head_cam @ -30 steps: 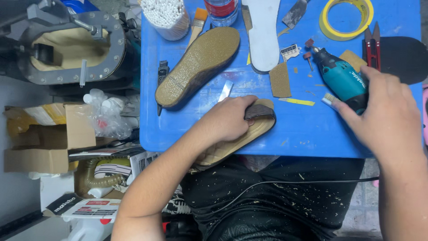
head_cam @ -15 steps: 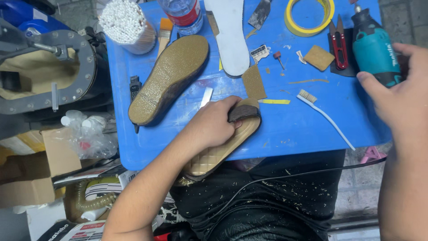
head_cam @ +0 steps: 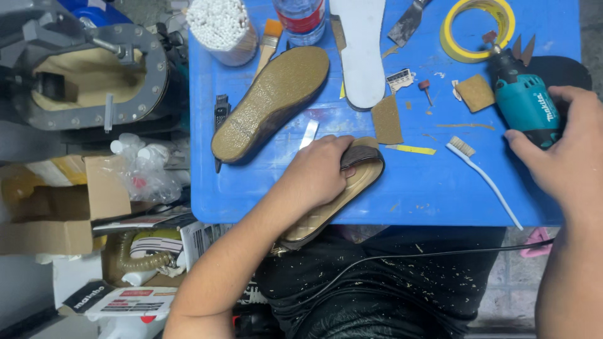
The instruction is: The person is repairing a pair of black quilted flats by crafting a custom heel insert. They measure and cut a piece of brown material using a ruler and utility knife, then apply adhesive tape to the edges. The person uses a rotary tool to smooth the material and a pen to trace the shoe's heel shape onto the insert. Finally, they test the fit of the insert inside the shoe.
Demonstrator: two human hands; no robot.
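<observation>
Seated at the blue worktop (head_cam: 414,188), left hand (head_cam: 317,172) pins a tan ridged shoe sole (head_cam: 342,194) (overhanging the edge); right hand (head_cam: 568,157) grips a teal rotary tool (head_cam: 524,103), whose bit could skid.

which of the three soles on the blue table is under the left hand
The tan ridged sole at the table's near edge, overhanging it. The brown textured sole and white insole lie untouched farther back.

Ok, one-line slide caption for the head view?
Left hand presses shoe sole on blue table; right hand grips teal rotary tool.
</observation>
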